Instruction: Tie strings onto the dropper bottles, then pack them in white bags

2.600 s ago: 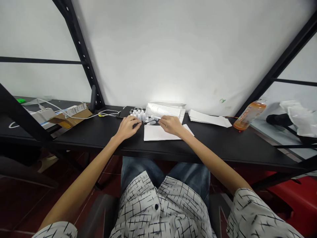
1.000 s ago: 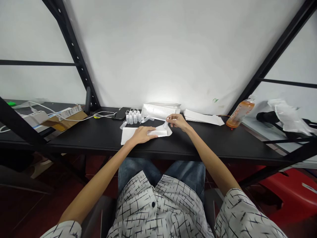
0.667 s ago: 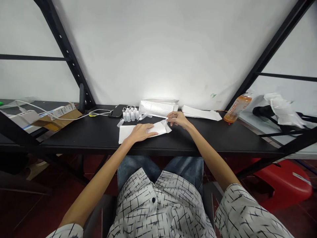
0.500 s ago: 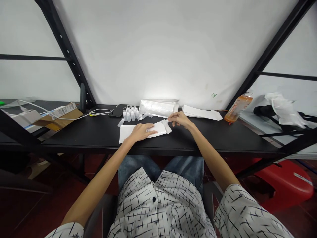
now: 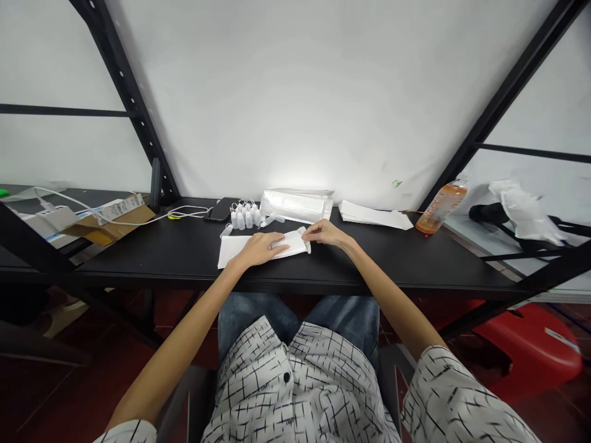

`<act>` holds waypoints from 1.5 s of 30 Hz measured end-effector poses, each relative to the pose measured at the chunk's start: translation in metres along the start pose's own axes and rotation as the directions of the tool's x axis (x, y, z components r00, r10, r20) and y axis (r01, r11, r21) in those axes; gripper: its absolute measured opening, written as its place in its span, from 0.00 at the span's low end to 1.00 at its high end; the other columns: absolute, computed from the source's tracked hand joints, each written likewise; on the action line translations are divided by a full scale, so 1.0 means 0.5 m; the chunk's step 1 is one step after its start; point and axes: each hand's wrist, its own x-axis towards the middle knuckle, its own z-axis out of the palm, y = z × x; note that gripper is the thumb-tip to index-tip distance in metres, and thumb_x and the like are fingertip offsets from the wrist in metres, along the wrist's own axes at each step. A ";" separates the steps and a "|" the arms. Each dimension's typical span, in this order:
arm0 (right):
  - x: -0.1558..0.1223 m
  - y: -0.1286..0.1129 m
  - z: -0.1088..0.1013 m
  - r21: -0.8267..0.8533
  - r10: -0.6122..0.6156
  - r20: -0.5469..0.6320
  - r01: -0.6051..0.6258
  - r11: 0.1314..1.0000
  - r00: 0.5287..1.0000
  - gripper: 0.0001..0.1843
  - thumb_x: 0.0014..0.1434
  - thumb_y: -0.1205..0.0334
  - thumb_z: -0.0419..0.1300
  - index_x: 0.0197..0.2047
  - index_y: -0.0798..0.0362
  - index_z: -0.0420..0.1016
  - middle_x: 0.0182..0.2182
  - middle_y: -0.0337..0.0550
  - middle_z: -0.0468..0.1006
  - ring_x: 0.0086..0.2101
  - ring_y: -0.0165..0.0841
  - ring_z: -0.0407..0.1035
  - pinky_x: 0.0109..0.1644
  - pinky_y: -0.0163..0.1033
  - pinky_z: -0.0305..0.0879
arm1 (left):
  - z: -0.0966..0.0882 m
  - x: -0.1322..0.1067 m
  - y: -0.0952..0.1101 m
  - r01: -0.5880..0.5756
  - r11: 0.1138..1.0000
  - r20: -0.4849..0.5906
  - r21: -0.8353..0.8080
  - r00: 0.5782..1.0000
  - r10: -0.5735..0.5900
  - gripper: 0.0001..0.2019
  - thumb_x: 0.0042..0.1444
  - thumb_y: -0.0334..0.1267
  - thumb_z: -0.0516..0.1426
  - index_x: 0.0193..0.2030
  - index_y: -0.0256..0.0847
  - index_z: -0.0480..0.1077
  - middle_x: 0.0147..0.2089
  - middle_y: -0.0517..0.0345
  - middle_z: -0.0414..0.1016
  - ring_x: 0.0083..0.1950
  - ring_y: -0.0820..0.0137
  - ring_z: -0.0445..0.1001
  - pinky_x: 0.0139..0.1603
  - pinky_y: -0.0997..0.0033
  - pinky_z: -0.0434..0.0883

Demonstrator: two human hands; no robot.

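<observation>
On the black desk lies a long white padded envelope (image 5: 231, 247), set crosswise in front of me. My left hand (image 5: 261, 248) rests on its middle, fingers and thumb spread and pressing down. At the envelope's right end, my right hand (image 5: 325, 234) pinches the flap (image 5: 305, 241), which is folded over. Just behind stand several small white plastic bottles (image 5: 244, 216) in a cluster, with a few more lying beside them. Further back is a stack of shiny white bubble mailers (image 5: 295, 206).
Flat white strips (image 5: 376, 215) lie at the back right, near a tilted bottle of orange drink (image 5: 441, 207). A dark phone (image 5: 220, 210) and a white cable (image 5: 184, 213) are at the back left, with an opened cardboard box (image 5: 115, 218) beyond. Black metal posts (image 5: 138, 117) flank the desk.
My right hand has moved slightly left and toward me, bringing the flap over the envelope's end. My left hand stays on the envelope.
</observation>
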 end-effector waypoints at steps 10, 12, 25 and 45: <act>0.009 -0.005 0.017 -0.098 -0.013 0.132 0.026 0.995 0.991 0.13 0.46 0.56 0.68 0.33 0.55 0.85 0.25 0.42 0.79 0.25 0.28 0.64 0.29 0.33 0.60 | -0.021 -0.041 -0.017 -0.043 0.996 0.051 0.078 0.998 0.039 0.43 0.50 0.69 0.55 0.65 0.41 0.65 0.67 0.50 0.65 0.64 0.51 0.65 0.65 0.57 0.60; 0.018 -0.004 0.029 -0.079 -0.027 0.132 0.037 0.996 0.991 0.11 0.45 0.58 0.68 0.31 0.55 0.84 0.27 0.42 0.80 0.28 0.30 0.67 0.32 0.34 0.63 | -0.018 -0.044 -0.022 -0.043 0.996 0.039 0.077 0.998 0.040 0.43 0.50 0.69 0.55 0.65 0.41 0.65 0.66 0.50 0.66 0.64 0.51 0.66 0.65 0.57 0.60; 0.118 -0.041 0.041 -0.372 -0.159 -0.162 0.088 0.924 0.974 0.11 0.56 0.58 0.60 0.34 0.55 0.82 0.34 0.45 0.81 0.35 0.35 0.72 0.39 0.36 0.65 | -0.038 -0.055 -0.068 -0.003 1.000 0.008 0.015 1.000 0.003 0.37 0.51 0.65 0.57 0.63 0.43 0.67 0.64 0.54 0.69 0.62 0.53 0.68 0.62 0.60 0.64; 0.129 -0.076 0.025 -0.435 -0.104 -0.340 -0.058 0.898 0.935 0.11 0.53 0.57 0.65 0.37 0.56 0.78 0.32 0.46 0.80 0.26 0.31 0.72 0.32 0.36 0.66 | -0.024 -0.054 -0.086 0.021 1.000 -0.115 -0.005 0.993 -0.022 0.27 0.57 0.55 0.58 0.59 0.43 0.71 0.59 0.55 0.74 0.60 0.56 0.71 0.60 0.61 0.66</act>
